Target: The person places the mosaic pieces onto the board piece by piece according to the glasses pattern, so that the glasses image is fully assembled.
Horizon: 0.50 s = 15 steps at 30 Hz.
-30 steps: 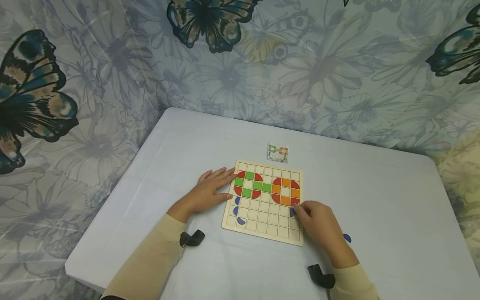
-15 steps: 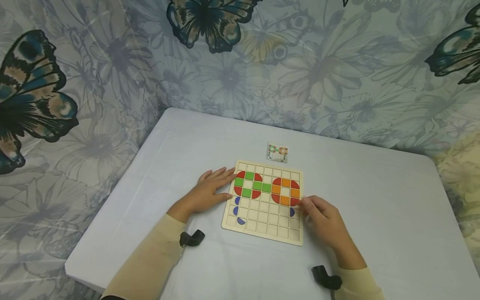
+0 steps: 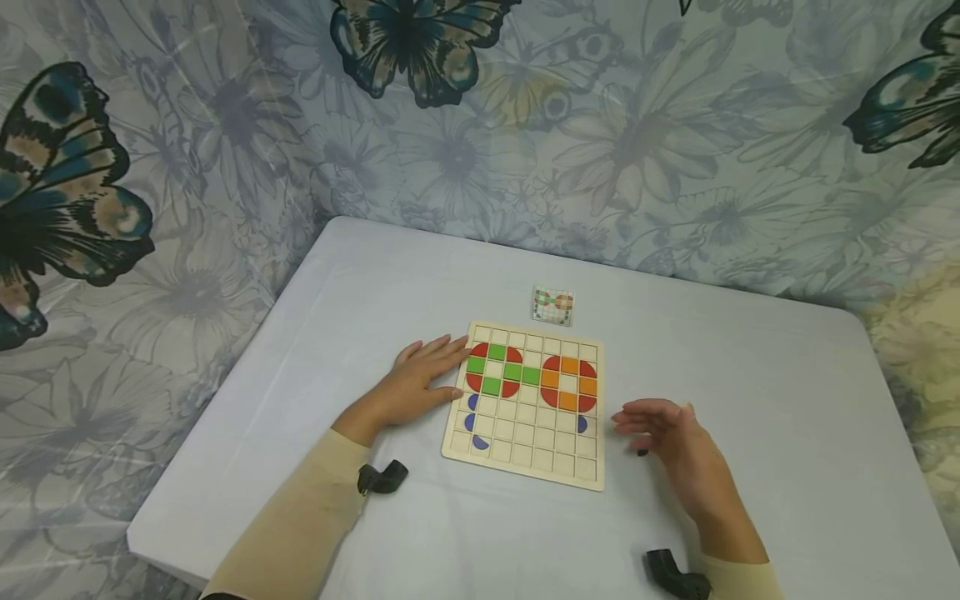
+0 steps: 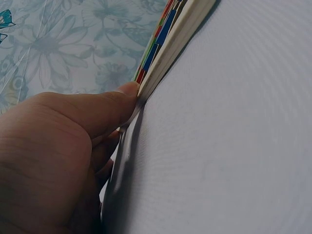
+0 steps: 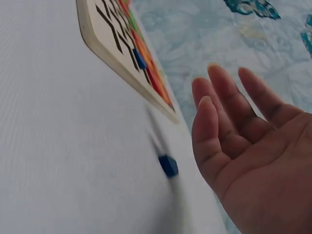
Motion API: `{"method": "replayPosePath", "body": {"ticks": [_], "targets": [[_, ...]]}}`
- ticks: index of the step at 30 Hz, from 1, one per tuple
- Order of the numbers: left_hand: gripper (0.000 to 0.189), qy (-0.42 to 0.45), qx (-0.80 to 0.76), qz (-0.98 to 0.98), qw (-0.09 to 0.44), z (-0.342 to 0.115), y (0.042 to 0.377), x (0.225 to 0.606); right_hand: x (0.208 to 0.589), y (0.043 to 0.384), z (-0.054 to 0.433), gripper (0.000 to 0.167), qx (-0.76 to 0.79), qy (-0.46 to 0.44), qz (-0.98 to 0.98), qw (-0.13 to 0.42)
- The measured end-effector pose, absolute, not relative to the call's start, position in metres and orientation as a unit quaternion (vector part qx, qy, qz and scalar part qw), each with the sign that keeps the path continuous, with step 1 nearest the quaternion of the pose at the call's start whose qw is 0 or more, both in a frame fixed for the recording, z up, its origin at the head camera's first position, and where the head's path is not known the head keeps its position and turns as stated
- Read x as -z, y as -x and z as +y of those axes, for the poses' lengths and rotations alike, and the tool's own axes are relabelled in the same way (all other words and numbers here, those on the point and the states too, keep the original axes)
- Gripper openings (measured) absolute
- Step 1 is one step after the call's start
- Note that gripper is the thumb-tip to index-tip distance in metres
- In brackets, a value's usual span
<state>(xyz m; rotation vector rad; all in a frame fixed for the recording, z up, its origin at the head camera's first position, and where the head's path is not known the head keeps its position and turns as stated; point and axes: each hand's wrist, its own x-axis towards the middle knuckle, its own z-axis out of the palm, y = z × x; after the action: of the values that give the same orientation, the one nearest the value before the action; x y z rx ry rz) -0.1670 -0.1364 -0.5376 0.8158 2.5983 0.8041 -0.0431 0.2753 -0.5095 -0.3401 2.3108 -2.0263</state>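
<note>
A square wooden grid board [image 3: 517, 458] lies on the table, carrying red, green and orange pieces in two rings and several blue half-round pieces below them. My left hand [image 3: 412, 379] lies with spread fingers at the board's left edge; its thumb [image 4: 109, 105] touches the rim in the left wrist view. To the right of the board is my right hand [image 3: 675, 446], its fingers loosely bent and apart from the board. A small dark blue piece [image 3: 642, 452] shows just below those fingers. In the right wrist view this blue piece [image 5: 168, 165] is blurred and separate from the hand.
Behind the board lies a small pattern card [image 3: 553, 306] with a similar coloured grid. The white-covered table [image 3: 750, 375] meets a floral, butterfly-printed cloth [image 3: 457, 167] at its back and left. A black wrist camera [image 3: 382, 477] is by the left sleeve, another [image 3: 675, 575] by the right.
My right hand has drawn away rightward from the board, and its fingers have loosened. A blue half-round piece now shows at the board's right column. The left hand stays put.
</note>
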Motion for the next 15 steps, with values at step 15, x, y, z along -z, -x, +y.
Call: {"method": "replayPosePath", "body": {"ticks": [15], "targets": [[0.072, -0.283, -0.285, 0.904, 0.147, -0.136, 0.168, 0.541, 0.525, 0.023, 0.328, 0.079, 0.771, 0.145, 0.620, -0.020]]}}
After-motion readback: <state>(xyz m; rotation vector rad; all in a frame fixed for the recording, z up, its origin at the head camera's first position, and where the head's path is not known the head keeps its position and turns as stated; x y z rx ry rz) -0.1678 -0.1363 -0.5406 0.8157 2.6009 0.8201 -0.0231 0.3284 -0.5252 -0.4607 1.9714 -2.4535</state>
